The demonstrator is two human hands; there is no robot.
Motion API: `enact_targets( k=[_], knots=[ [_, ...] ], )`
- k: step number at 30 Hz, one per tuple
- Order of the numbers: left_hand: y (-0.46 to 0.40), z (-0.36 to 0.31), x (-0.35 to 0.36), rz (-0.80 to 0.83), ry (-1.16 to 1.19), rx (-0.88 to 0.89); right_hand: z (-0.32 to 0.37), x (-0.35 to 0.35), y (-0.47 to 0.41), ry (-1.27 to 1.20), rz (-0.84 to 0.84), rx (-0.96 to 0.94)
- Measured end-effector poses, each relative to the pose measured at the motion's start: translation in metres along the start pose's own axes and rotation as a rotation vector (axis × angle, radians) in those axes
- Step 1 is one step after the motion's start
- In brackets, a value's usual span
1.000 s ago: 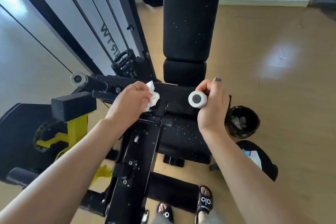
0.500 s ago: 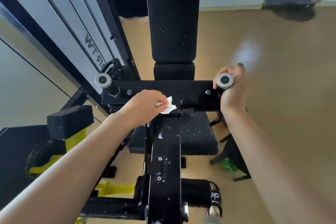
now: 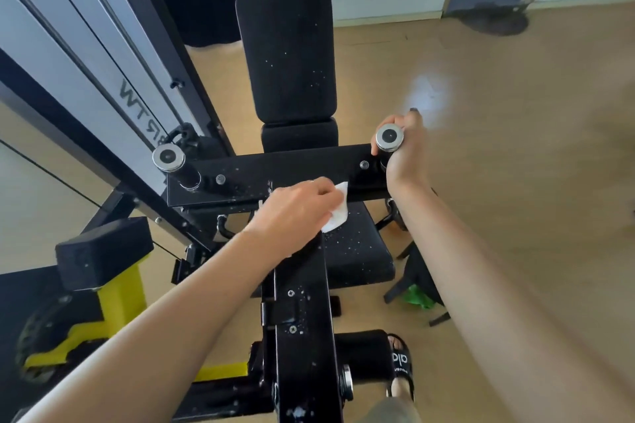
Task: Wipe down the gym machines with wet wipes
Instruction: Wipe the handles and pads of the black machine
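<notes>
1. A sandalled foot [image 3: 400, 369] stands on the wooden floor [image 3: 515, 182] beside the black padded roller [image 3: 364, 355] at the machine's base.
2. The left hand [image 3: 295, 208], fingers curled, presses a white wet wipe [image 3: 338, 206] against the black metal frame where the upright arm [image 3: 299, 302] meets the crossbar [image 3: 275, 168], above the speckled seat [image 3: 357, 251].
3. The right hand [image 3: 403, 151] grips the chrome-capped right handle [image 3: 389, 138]; the left handle [image 3: 168, 157] stands free.
4. Beyond, the speckled backrest [image 3: 287, 55] rises.
</notes>
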State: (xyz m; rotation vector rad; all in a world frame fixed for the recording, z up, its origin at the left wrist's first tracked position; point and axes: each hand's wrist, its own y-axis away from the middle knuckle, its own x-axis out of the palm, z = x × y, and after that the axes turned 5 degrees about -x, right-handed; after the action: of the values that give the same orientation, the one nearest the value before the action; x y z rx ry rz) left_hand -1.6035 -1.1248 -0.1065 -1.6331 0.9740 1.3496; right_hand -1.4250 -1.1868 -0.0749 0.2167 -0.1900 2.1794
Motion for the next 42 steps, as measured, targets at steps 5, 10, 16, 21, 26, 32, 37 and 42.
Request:
enact_targets(
  k=[5,10,16,21,26,32,37,42],
  knots=[
    [-0.009,-0.015,0.014,-0.054,-0.186,0.105,-0.006,-0.001,-0.002,0.003,-0.010,0.023],
    [0.003,0.001,0.018,-0.106,-0.199,0.073,-0.009,-0.007,-0.003,0.017,0.049,0.009],
    [-0.014,-0.002,0.018,-0.068,-0.253,0.083,-0.010,-0.002,-0.002,-0.038,-0.022,0.013],
    [-0.025,-0.016,0.027,-0.042,-0.216,0.032,-0.014,-0.002,-0.003,-0.037,-0.001,0.024],
    [-0.035,-0.029,0.025,0.061,-0.287,-0.050,-0.016,-0.001,-0.003,-0.033,-0.017,0.024],
    [-0.046,-0.046,0.030,0.099,-0.149,-0.316,-0.018,-0.003,-0.006,-0.014,-0.005,0.021],
    [-0.026,-0.024,0.028,0.101,-0.305,-0.001,-0.019,-0.004,-0.007,-0.020,0.001,0.008],
    [-0.034,-0.038,0.026,0.103,-0.315,-0.124,-0.018,-0.003,-0.005,-0.031,-0.003,0.010]
  ],
)
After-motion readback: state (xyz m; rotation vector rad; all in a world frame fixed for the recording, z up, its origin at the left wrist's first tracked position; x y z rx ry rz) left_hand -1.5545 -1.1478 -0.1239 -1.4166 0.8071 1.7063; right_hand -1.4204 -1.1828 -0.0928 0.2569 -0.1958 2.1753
